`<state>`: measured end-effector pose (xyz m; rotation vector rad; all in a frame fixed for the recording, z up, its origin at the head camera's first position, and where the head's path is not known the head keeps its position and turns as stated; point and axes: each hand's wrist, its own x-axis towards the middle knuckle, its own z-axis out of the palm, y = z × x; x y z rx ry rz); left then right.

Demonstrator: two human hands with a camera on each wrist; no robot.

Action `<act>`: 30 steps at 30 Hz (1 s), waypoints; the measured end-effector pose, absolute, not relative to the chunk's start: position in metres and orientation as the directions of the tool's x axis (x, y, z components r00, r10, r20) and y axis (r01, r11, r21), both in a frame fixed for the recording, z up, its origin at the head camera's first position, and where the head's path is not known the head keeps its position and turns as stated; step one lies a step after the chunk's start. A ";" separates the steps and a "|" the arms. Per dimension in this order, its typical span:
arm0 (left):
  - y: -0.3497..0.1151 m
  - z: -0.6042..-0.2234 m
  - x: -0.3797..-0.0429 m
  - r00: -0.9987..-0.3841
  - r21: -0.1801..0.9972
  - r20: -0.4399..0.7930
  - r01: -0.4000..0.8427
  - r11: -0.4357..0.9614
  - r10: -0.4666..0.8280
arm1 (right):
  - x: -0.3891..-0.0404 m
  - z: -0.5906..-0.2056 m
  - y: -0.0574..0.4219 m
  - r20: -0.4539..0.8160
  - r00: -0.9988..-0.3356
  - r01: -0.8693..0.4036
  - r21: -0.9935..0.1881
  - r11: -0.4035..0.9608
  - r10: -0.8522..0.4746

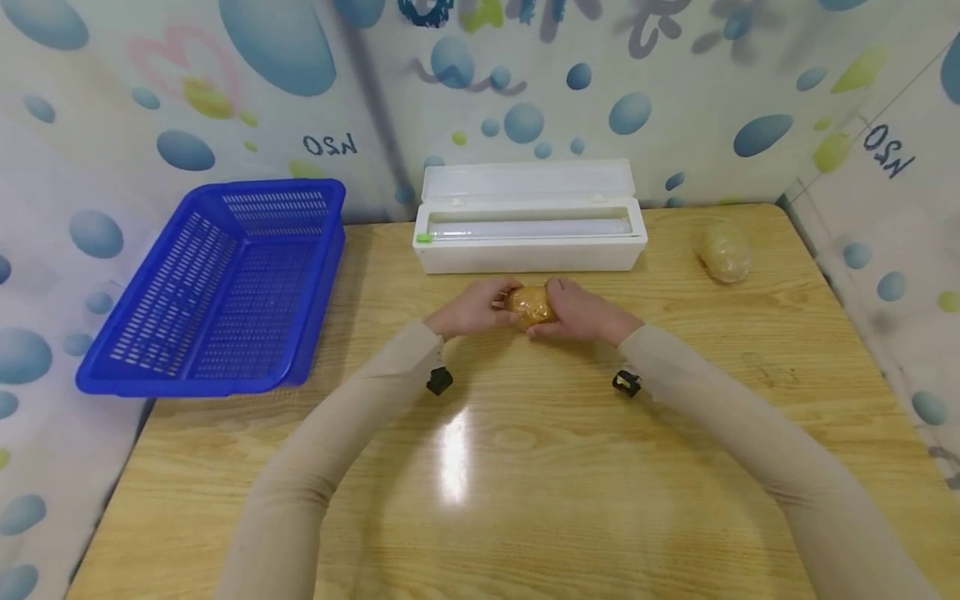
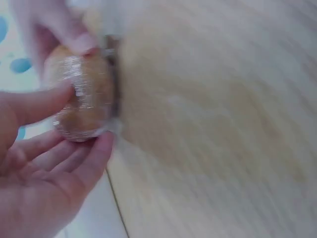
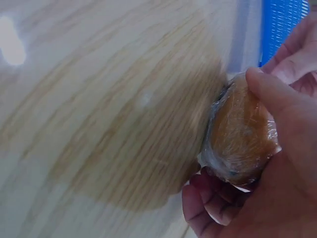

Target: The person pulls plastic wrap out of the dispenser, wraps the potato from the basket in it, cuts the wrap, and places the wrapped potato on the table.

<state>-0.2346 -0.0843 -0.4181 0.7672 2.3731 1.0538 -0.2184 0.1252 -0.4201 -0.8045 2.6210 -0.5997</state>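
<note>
Between my two hands is a golden-brown, rounded piece that looks like a bread roll [image 1: 530, 307], wrapped in shiny, wrinkled clear film. My left hand [image 1: 474, 308] grips one end of it, with the thumb on one side and the fingers [image 2: 91, 161] on the other. At the opposite end, my right hand [image 1: 585, 312] holds it between thumb [image 3: 270, 91] and curled fingers. Just behind the hands stands a long white cling film box [image 1: 532, 257], its lid raised and a roll of film [image 1: 528, 228] inside.
A blue plastic basket [image 1: 318, 308] stands at the table's left edge. Toward the back right lies another film-wrapped, rounded piece [image 1: 726, 252], paler in colour. Patterned walls [image 1: 525, 92] border the back and sides of the wooden table [image 1: 540, 483].
</note>
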 end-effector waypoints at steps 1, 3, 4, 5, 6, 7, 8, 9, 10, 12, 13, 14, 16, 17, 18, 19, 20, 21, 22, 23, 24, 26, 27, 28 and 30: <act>-0.085 -0.419 -0.235 -0.751 0.772 -0.146 0.321 0.549 0.644 | -0.219 -0.421 0.125 -0.190 -0.785 -0.436 -0.505 0.745 -0.589; -0.085 -0.421 -0.234 -0.753 0.781 -0.126 0.327 0.532 0.646 | -0.221 -0.424 0.124 -0.190 -0.789 -0.407 -0.552 0.728 -0.585; -0.085 -0.422 -0.234 -0.757 0.783 -0.122 0.324 0.531 0.642 | -0.221 -0.425 0.124 -0.186 -0.790 -0.396 -0.573 0.717 -0.584; -0.085 -0.422 -0.234 -0.761 0.783 -0.118 0.323 0.531 0.638 | -0.222 -0.426 0.123 -0.185 -0.792 -0.384 -0.589 0.711 -0.581; -0.085 -0.423 -0.234 -0.766 0.781 -0.115 0.323 0.534 0.632 | -0.222 -0.428 0.122 -0.185 -0.797 -0.376 -0.594 0.711 -0.575; -0.085 -0.423 -0.234 -0.771 0.778 -0.113 0.324 0.539 0.627 | -0.223 -0.429 0.121 -0.177 -0.799 -0.380 -0.591 0.711 -0.574; -0.084 -0.423 -0.233 -0.775 0.769 -0.113 0.327 0.548 0.621 | -0.223 -0.430 0.121 -0.166 -0.805 -0.392 -0.573 0.720 -0.570; -0.084 -0.424 -0.233 -0.779 0.759 -0.111 0.334 0.558 0.617 | -0.222 -0.431 0.120 -0.155 -0.809 -0.408 -0.547 0.731 -0.567; -0.083 -0.425 -0.233 -0.785 0.746 -0.107 0.343 0.571 0.611 | -0.222 -0.431 0.119 -0.144 -0.814 -0.421 -0.520 0.743 -0.562; -0.081 -0.426 -0.232 -0.798 0.724 -0.098 0.353 0.593 0.594 | -0.223 -0.433 0.118 -0.133 -0.821 -0.439 -0.473 0.764 -0.555; -0.080 -0.427 -0.232 -0.806 0.715 -0.094 0.354 0.603 0.585 | -0.222 -0.433 0.119 -0.129 -0.821 -0.445 -0.466 0.765 -0.556; -0.079 -0.427 -0.231 -0.814 0.709 -0.090 0.351 0.611 0.573 | -0.223 -0.433 0.119 -0.132 -0.818 -0.447 -0.469 0.762 -0.560; -0.077 -0.428 -0.230 -0.831 0.710 -0.083 0.338 0.618 0.550 | -0.224 -0.432 0.123 -0.148 -0.801 -0.434 -0.522 0.734 -0.580; -0.076 -0.427 -0.230 -0.838 0.715 -0.083 0.328 0.618 0.540 | -0.224 -0.431 0.125 -0.162 -0.786 -0.421 -0.565 0.710 -0.596; -0.075 -0.427 -0.229 -0.843 0.719 -0.083 0.318 0.618 0.531 | -0.225 -0.430 0.127 -0.171 -0.771 -0.408 -0.608 0.681 -0.614; -0.075 -0.426 -0.229 -0.848 0.725 -0.082 0.310 0.615 0.524 | -0.227 -0.429 0.129 -0.174 -0.753 -0.391 -0.656 0.645 -0.634; -0.075 -0.426 -0.228 -0.851 0.732 -0.082 0.302 0.611 0.519 | -0.229 -0.429 0.131 -0.172 -0.738 -0.375 -0.699 0.609 -0.652; -0.075 -0.425 -0.228 -0.852 0.740 -0.084 0.295 0.605 0.517 | -0.230 -0.428 0.133 -0.169 -0.725 -0.360 -0.733 0.577 -0.667; -0.075 -0.425 -0.229 -0.851 0.747 -0.082 0.292 0.598 0.518 | -0.232 -0.428 0.134 -0.163 -0.714 -0.352 -0.757 0.550 -0.681; -0.075 -0.425 -0.229 -0.850 0.755 -0.084 0.287 0.589 0.521 | -0.233 -0.429 0.135 -0.157 -0.707 -0.346 -0.773 0.531 -0.689; -0.076 -0.426 -0.230 -0.847 0.764 -0.085 0.283 0.580 0.525 | -0.235 -0.430 0.136 -0.148 -0.704 -0.345 -0.784 0.516 -0.695; -0.078 -0.427 -0.231 -0.841 0.784 -0.093 0.268 0.560 0.533 | -0.236 -0.430 0.136 -0.141 -0.700 -0.345 -0.792 0.504 -0.700; -0.079 -0.427 -0.232 -0.838 0.790 -0.097 0.264 0.553 0.537 | -0.237 -0.431 0.137 -0.144 -0.696 -0.344 -0.793 0.503 -0.703; -0.080 -0.427 -0.233 -0.836 0.794 -0.101 0.259 0.550 0.540 | -0.237 -0.431 0.137 -0.156 -0.693 -0.334 -0.796 0.505 -0.704; -0.080 -0.427 -0.235 -0.834 0.797 -0.111 0.250 0.550 0.540 | -0.237 -0.428 0.140 -0.185 -0.687 -0.314 -0.797 0.516 -0.703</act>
